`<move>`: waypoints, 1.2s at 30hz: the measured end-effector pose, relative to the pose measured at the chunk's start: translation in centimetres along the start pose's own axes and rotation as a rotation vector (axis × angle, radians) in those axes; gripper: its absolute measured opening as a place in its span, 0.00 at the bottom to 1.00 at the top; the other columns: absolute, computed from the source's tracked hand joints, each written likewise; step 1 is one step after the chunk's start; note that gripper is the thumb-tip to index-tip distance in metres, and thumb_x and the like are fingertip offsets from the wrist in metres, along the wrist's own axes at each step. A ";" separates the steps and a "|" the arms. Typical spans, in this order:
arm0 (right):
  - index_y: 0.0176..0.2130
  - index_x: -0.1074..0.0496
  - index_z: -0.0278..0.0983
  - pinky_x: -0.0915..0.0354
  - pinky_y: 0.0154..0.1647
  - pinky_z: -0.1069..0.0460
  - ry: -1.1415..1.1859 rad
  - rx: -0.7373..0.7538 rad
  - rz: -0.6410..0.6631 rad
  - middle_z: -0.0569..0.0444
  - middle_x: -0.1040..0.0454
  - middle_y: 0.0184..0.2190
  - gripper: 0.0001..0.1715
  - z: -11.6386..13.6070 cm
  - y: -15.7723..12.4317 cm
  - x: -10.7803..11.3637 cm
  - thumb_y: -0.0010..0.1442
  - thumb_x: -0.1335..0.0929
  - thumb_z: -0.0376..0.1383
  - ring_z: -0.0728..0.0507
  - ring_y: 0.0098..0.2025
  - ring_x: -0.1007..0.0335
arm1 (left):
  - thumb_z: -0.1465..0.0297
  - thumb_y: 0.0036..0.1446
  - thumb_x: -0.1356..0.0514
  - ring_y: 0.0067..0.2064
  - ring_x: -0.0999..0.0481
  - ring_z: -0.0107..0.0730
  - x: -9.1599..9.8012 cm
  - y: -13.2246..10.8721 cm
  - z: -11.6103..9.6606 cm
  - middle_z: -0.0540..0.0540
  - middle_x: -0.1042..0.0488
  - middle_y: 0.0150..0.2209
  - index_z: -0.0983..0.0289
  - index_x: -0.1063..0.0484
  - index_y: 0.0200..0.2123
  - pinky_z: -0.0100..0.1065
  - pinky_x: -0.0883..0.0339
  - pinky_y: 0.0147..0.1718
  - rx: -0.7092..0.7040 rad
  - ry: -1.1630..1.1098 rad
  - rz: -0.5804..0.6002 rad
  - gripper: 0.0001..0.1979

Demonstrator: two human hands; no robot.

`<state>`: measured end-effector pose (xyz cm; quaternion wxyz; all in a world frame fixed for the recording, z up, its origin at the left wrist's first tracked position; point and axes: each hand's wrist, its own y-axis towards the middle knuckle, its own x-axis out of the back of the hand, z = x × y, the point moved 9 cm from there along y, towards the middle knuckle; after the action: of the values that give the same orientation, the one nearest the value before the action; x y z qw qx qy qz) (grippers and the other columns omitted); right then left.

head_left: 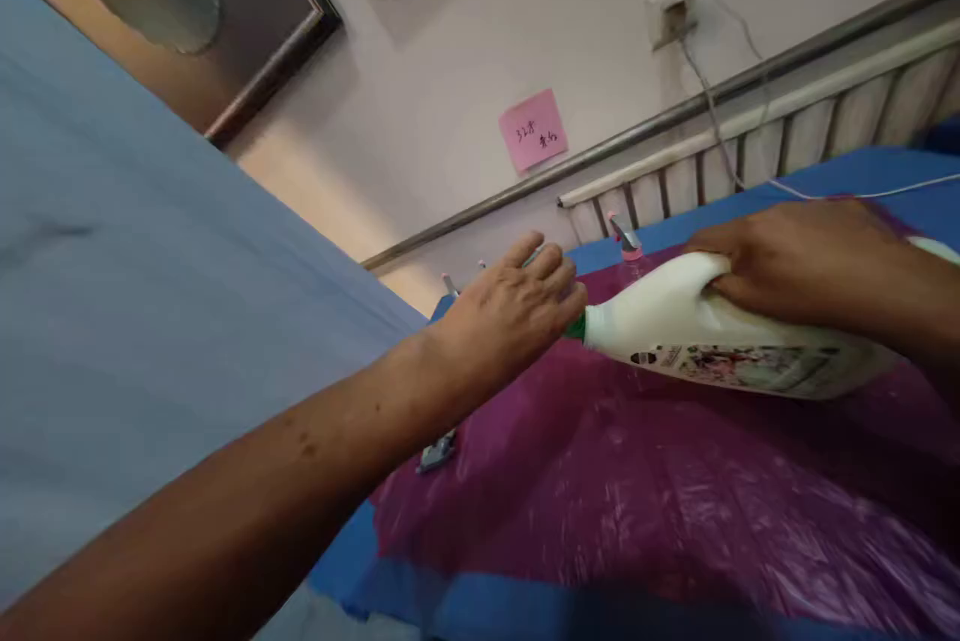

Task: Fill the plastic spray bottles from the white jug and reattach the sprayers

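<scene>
A white plastic bottle [720, 341] with a printed label lies tipped on its side over a purple plastic sheet [637, 481]. My right hand [795, 256] wraps over its upper body and grips it. My left hand [517, 311] is at the bottle's green neck [576, 326]; its fingers curl around the cap end, which is hidden beneath them.
The purple sheet covers a blue cloth [480, 611] on a table. A small grey object [436, 451] lies at the sheet's left edge. Behind are a radiator [750, 156], a wall socket [673, 11] with a cable, a pink note [532, 129], and a small pink-based object [626, 241].
</scene>
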<state>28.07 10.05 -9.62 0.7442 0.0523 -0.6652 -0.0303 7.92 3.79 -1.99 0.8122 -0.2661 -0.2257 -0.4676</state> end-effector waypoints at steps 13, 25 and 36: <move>0.45 0.14 0.55 0.46 0.33 0.46 0.104 0.006 -0.026 0.53 0.16 0.37 0.17 -1.6 0.2 0.2 0.62 0.32 0.42 0.39 0.34 0.29 | 0.75 0.77 0.45 0.62 0.26 0.50 -0.2 -0.2 1.3 0.61 0.23 0.61 0.60 0.28 0.66 0.52 0.42 0.72 0.116 -0.021 0.034 0.19; 0.45 0.13 0.57 0.44 0.33 0.45 0.200 -0.049 -0.030 0.56 0.14 0.38 0.18 -3.5 0.6 -0.1 0.58 0.29 0.40 0.40 0.35 0.25 | 0.77 0.74 0.44 0.68 0.28 0.51 0.8 0.4 1.4 0.61 0.24 0.65 0.59 0.29 0.67 0.54 0.50 0.78 0.108 0.021 0.015 0.22; 0.45 0.14 0.51 0.37 0.32 0.48 0.385 -0.093 -0.055 0.59 0.15 0.33 0.20 -5.3 0.5 0.2 0.55 0.29 0.36 0.42 0.33 0.21 | 0.70 0.67 0.36 0.68 0.29 0.57 -3.1 -2.9 3.6 0.65 0.29 0.70 0.61 0.38 0.73 0.56 0.42 0.72 0.426 -0.225 0.052 0.34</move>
<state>33.33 10.71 -9.92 0.8582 0.0408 -0.5067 -0.0710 3.55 6.86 -0.57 0.8313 -0.1450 -0.4014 -0.3559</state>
